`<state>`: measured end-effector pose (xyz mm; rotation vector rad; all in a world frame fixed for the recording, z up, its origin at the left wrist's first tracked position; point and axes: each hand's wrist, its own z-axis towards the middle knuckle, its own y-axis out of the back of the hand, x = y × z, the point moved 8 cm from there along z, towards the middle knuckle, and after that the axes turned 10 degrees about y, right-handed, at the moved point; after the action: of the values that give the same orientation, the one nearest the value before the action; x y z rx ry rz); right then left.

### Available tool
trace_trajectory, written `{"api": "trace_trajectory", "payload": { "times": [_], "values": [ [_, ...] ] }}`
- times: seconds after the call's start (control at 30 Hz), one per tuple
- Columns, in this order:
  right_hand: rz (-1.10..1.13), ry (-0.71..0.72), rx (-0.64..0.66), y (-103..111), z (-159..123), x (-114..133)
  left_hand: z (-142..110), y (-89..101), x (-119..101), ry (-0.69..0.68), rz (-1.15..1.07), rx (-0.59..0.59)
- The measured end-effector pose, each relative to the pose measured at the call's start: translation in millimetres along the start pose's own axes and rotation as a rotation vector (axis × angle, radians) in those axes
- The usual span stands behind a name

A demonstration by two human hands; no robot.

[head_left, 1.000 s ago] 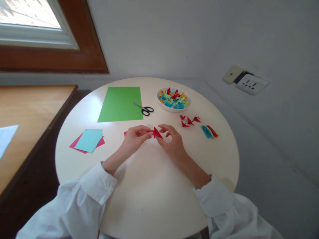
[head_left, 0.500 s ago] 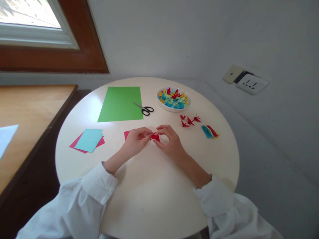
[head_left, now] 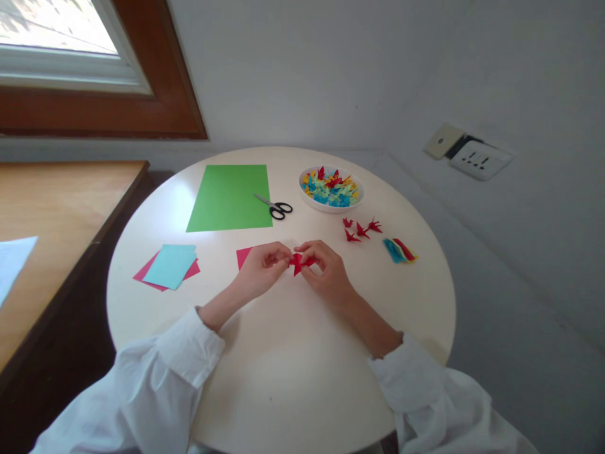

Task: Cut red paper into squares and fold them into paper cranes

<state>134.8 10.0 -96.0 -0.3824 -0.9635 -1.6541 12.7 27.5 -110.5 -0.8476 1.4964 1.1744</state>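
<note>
Between my two hands is a small red folded paper crane, held up a little over the near middle of the table. My left hand pinches its left tip between thumb and forefinger. On the other side my right hand grips it with thumb and fingers. Part of the crane is hidden behind the fingertips. A sheet of red paper lies on the table, partly covered by my left hand. Several finished red paper cranes rest to the right, beyond my right hand.
On the round white table lie a green sheet and black-handled scissors overlapping its edge. A white bowl holds many coloured cranes. Light-blue paper squares are at left, a bundle of folded coloured paper at right.
The crane shows more between my hands now, its pointed parts spread wider. My right hand's fingers have closed in around it, while my left hand keeps its pinch.
</note>
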Motion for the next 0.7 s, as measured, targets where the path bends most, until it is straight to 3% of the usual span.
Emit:
{"api": "trace_trajectory", "payload": {
  "times": [0.37, 0.7],
  "values": [
    [0.322, -0.134, 0.079, -16, -7, -11, -1, 3.1, -7, 0.028, -0.072, -0.035],
    [0.272, -0.123, 0.008, -7, -6, -12, -2, 5.0, -8, 0.026, -0.075, -0.036]
  ]
}}
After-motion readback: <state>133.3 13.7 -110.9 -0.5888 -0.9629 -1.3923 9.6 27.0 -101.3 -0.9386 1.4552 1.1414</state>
